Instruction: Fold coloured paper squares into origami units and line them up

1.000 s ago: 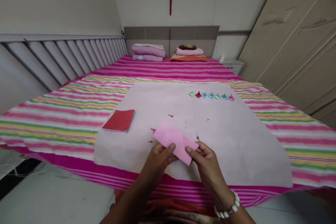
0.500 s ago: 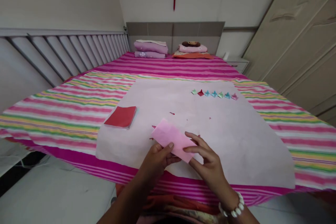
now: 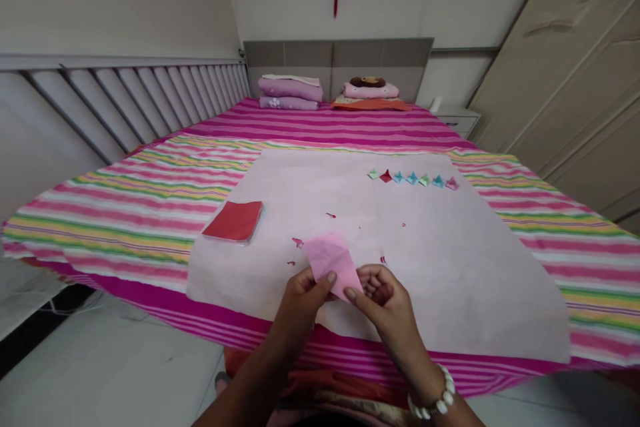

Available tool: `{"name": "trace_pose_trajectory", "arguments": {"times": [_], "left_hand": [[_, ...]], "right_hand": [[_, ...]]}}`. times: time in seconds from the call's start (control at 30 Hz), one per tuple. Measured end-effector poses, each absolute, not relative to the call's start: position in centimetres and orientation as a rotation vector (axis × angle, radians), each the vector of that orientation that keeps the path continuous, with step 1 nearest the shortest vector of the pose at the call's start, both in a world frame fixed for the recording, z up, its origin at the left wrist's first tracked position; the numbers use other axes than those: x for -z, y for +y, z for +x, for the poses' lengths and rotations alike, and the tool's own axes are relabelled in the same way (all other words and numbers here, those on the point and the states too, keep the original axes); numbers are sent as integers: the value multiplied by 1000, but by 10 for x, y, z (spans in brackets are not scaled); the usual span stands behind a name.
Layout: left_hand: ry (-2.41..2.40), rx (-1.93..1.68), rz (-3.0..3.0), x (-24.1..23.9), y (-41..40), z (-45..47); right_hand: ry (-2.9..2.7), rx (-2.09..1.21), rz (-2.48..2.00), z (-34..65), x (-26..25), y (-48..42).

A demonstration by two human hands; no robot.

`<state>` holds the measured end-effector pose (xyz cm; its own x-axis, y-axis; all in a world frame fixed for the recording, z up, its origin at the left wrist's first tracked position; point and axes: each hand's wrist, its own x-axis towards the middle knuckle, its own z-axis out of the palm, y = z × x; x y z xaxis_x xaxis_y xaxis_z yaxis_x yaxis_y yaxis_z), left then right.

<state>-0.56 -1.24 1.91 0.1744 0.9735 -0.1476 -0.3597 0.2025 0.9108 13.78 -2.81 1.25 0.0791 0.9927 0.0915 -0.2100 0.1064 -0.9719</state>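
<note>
A folded pink paper (image 3: 330, 260) is held just above the pale sheet (image 3: 450, 267) spread on the bed. My left hand (image 3: 303, 300) pinches its near edge with thumb on top. My right hand (image 3: 383, 300), with a white bead bracelet at the wrist, pinches the paper's right corner, fingers curled. A red stack of paper squares (image 3: 234, 221) lies to the left on the sheet's edge. A row of several small folded paper shapes (image 3: 413, 179) in green, red, blue and pink lies farther back on the right.
The bed (image 3: 150, 180) has a striped pink, green and yellow cover. Small red paper scraps (image 3: 298, 241) dot the sheet. Folded bedding and pillows (image 3: 293, 92) lie by the headboard. A slatted rail runs along the left; wardrobe doors (image 3: 575, 67) stand on the right.
The pink paper has been turned or folded, so it looks narrower and more pointed. My right hand has moved from the paper's top to its right corner and curled closed.
</note>
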Motion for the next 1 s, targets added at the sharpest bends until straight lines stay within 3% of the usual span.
{"name": "trace_pose_trajectory", "arguments": {"times": [0.13, 0.43, 0.6, 0.87, 1.0], "left_hand": [[983, -1067, 1016, -20, -12, -7], [1100, -1339, 1191, -15, -13, -8], [1151, -1303, 1383, -17, -14, -12], [1031, -1209, 1149, -13, -11, -12], [1005, -1133, 977, -8, -8, -12]], "right_hand": [[-981, -1349, -962, 141, -14, -24], [-868, -1481, -888, 134, -8, -23], [-861, -1408, -902, 137, -10, -22], [-1074, -1123, -990, 148, -10, -16], [-922, -1189, -944, 146, -14, -14]]}}
